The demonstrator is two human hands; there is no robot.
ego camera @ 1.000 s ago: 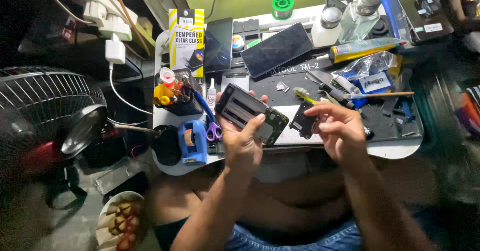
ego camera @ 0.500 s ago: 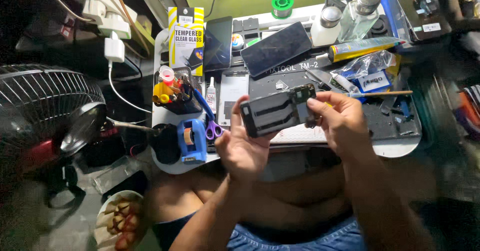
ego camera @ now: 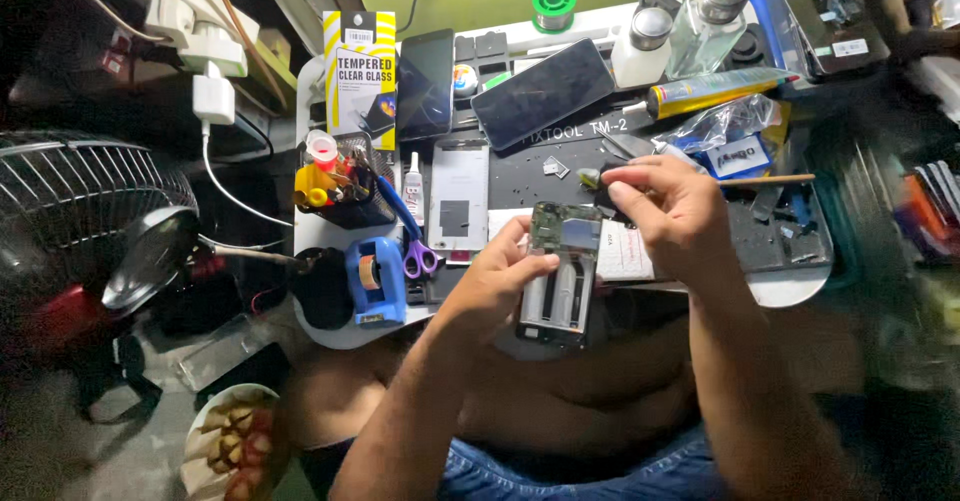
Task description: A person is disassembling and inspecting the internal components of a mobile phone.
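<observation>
The opened phone (ego camera: 560, 279), back off and its circuit board bared, had been turned from lying crosswise to standing lengthwise just above the counter (ego camera: 790, 286) edge, over the person's lap. The left hand (ego camera: 497, 279) gripped its side with fingers wrapped round, while the right hand (ego camera: 672, 213) had come to its top end, fingers pinching a small dark part (ego camera: 607, 197) there (too small to make out). Blue-handled scissors (ego camera: 412, 241) and a blue tape dispenser (ego camera: 376, 279) lay nearby.

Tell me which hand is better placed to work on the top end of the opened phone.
Right. The right hand already sits at the top end of the opened phone, fingertips pinched there; the left hand grips its side, steadying it.
</observation>
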